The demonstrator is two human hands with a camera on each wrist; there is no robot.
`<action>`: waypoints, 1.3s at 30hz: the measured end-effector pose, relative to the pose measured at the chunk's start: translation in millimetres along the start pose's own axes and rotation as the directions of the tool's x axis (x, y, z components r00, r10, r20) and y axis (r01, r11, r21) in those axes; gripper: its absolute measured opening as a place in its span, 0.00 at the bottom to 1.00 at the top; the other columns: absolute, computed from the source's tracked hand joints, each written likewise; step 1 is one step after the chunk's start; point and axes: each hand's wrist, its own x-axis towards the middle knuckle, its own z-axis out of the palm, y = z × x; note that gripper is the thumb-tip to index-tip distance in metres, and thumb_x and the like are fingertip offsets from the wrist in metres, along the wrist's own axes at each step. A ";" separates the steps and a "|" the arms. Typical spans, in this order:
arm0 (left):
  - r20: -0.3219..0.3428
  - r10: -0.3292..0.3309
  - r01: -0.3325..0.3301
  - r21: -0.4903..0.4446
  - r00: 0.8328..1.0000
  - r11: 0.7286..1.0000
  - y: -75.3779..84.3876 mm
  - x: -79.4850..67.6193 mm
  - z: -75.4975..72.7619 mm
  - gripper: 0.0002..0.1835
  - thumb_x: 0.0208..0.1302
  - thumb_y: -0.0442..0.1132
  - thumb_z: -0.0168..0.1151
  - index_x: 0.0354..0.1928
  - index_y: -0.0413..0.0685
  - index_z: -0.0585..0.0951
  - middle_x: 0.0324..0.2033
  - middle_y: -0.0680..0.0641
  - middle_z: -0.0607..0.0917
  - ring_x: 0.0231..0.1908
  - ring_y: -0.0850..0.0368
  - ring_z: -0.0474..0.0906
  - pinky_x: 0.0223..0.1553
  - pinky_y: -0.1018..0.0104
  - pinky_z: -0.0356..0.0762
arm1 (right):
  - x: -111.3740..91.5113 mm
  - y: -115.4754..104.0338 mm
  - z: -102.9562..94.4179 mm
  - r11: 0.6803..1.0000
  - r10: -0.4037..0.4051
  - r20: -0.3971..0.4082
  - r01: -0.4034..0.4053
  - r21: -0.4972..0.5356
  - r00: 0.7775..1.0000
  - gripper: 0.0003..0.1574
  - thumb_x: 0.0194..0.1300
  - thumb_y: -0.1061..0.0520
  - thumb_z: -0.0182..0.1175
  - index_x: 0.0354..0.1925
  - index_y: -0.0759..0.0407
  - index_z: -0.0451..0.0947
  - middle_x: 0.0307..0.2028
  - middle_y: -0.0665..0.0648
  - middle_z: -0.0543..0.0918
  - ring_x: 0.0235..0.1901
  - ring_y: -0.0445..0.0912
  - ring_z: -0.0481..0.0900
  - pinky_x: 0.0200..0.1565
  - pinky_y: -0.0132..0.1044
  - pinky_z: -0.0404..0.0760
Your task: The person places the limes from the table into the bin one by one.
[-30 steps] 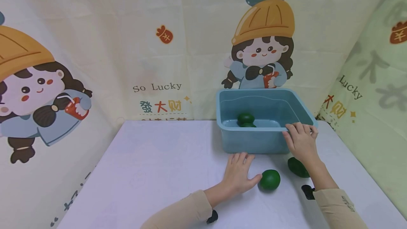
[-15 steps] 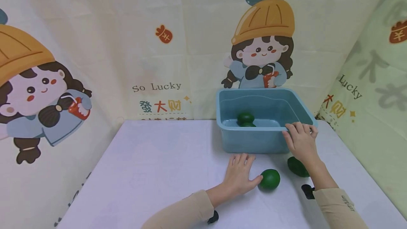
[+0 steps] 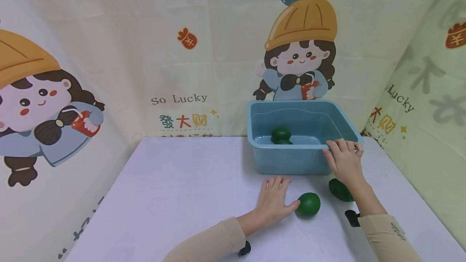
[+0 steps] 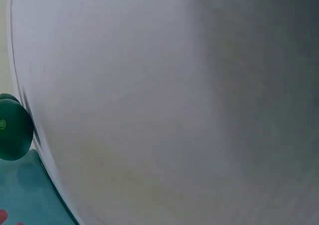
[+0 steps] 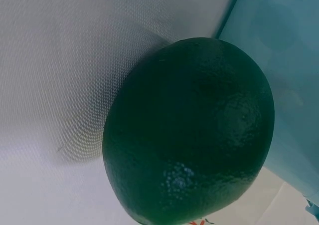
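Observation:
A blue plastic bin [image 3: 291,161] stands at the back right of the table, with two dark green lime-like fruits [image 3: 281,134] inside at its left. My right hand [image 3: 346,163] grips its near right rim, fingers over the edge and thumb on the front. Under that wrist lies another green fruit [image 3: 340,190], partly hidden by the arm; in the right wrist view this fruit [image 5: 189,135] looks large beside the bin wall [image 5: 284,70]. My left hand [image 3: 273,201] is over the table, fingers straight and spread, its thumb touching or very near a rounder green fruit [image 3: 308,204].
A white cloth [image 3: 174,189] covers the table. Printed cartoon curtains [image 3: 233,51] hang close behind the bin and along both sides. Small black pieces [image 3: 352,218] show at each wrist.
Both hands, the bin and the fruits stay almost where they were. The left hand has shifted only very slightly. The left side curtain sways.

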 end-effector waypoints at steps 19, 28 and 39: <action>0.075 0.008 -0.007 -0.015 0.997 1.000 9.0 2.2 9.1 0.31 0.55 0.66 0.50 0.55 0.56 0.68 0.41 0.57 0.70 0.44 0.61 0.64 0.48 0.63 0.62 | -1.2 1.2 0.0 1.000 -0.011 -0.017 0.011 -0.004 1.000 0.40 0.69 0.34 0.27 0.44 0.66 0.69 0.39 0.66 0.68 0.40 0.61 0.60 0.45 0.61 0.44; 0.143 0.018 -0.012 -0.040 0.990 0.999 14.5 0.9 9.1 0.32 0.55 0.67 0.48 0.56 0.56 0.68 0.44 0.56 0.70 0.46 0.61 0.64 0.49 0.61 0.62 | -1.5 1.9 1.1 1.000 -0.025 -0.037 0.025 0.004 0.999 0.40 0.69 0.34 0.28 0.44 0.66 0.69 0.38 0.66 0.68 0.40 0.62 0.60 0.44 0.61 0.44; 0.169 0.025 -0.030 0.023 0.985 0.999 22.6 -2.1 13.7 0.34 0.53 0.71 0.47 0.54 0.57 0.70 0.43 0.57 0.71 0.45 0.62 0.65 0.48 0.63 0.63 | -1.3 1.5 1.1 1.000 -0.027 -0.041 0.028 0.003 0.999 0.40 0.69 0.34 0.28 0.44 0.67 0.69 0.38 0.66 0.68 0.40 0.62 0.61 0.45 0.61 0.44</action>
